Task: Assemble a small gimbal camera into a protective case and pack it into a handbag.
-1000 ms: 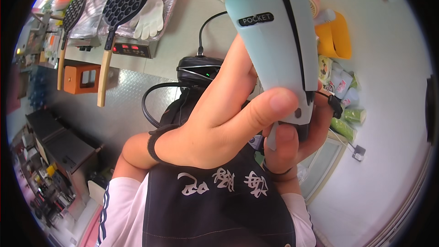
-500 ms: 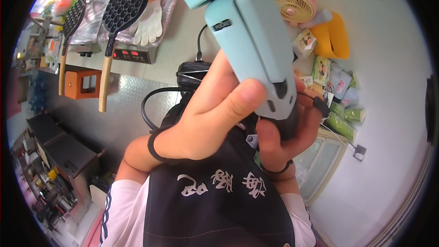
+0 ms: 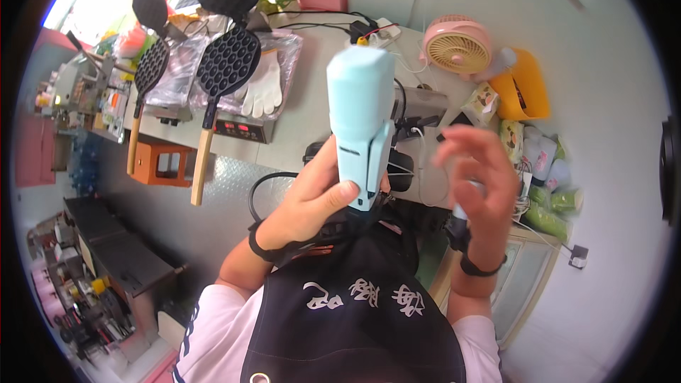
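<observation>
My left hand (image 3: 305,202) is wrapped round the lower end of a light blue handheld appliance (image 3: 360,99), with the thumb across its front. It is upright before my chest, above the table's near edge; its kind is not clear, but it has a wide rounded top and a slimmer flap along one side. To its right and apart from it, my right hand (image 3: 491,188) is raised, fingers curled and partly blurred. A small black and pale grey-blue piece (image 3: 460,230) shows in that hand, below the fingers; most of it is hidden.
Waffle pans (image 3: 228,62) with wooden handles project over the table's left edge, beside white gloves (image 3: 264,89). A pink fan (image 3: 457,46), a yellow bin (image 3: 523,85) and packets stand along the right wall. A black bag (image 3: 401,170) lies behind the appliance.
The appliance has moved away from my head and down, and now stands upright. My right hand has left its lower end and moved right, with the small piece in it.
</observation>
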A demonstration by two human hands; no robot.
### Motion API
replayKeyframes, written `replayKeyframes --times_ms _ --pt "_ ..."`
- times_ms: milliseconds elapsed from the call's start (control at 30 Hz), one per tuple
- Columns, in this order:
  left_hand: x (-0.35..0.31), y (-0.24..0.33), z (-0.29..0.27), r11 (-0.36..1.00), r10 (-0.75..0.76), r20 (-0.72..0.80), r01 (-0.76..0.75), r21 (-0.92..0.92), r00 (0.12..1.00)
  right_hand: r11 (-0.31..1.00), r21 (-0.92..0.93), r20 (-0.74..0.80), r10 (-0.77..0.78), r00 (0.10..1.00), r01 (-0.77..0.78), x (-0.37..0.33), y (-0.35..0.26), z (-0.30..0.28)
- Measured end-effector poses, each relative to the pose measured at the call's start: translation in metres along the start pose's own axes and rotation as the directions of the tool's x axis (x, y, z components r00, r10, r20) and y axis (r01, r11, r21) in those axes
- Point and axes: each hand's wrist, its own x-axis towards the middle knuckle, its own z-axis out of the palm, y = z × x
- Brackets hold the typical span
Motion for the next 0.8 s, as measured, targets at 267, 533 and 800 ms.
replayKeyframes --times_ms 267,533,800 --pt "-0.007 -0.008 0.008 0.990 -0.074 -0.044 0.078 0.115 0.996 0.986 0.019 0.218 -0.163 0.962 0.163 0.057 -0.015 0.010" --pt "-0.008 -0.003 0.009 0.969 -0.105 -0.082 0.120 0.214 0.991 0.977 0.000 0.287 -0.202 0.936 0.211 0.065 -0.007 0.018" --pt "-0.010 -0.015 0.007 0.956 0.035 -0.195 0.024 0.292 0.980 0.971 0.187 0.229 0.107 0.968 -0.151 0.023 0.017 0.030"
